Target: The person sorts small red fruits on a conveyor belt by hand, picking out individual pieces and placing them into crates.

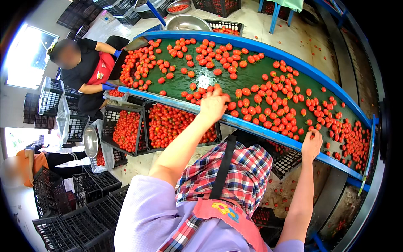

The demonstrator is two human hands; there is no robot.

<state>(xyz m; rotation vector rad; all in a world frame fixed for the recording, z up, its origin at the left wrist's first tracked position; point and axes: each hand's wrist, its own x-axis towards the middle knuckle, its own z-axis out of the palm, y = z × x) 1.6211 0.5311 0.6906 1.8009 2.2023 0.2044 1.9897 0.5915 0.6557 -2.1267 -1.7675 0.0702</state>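
Many small red tomatoes [277,104] lie on a wet green conveyor belt [179,80] between blue metal side rails [267,134]. My left hand [214,104] reaches over the near rail onto the tomatoes at the middle of the belt; its fingers are bent downward, and whether they hold one cannot be told. Farther right, my right hand [312,144] is at the near edge of the belt, fingers curled around a tomato [312,136] partly hidden by them. Below the near rail, to the left, a black plastic crate [146,126] is full of tomatoes.
A co-worker in blue gloves [108,86] sits at the belt's left end. Another person in an orange top [41,160] is at the far left. Black crates [85,217] stack at lower left. Steel bowls [188,23] stand behind the far rail. A metal frame [374,189] borders the right.
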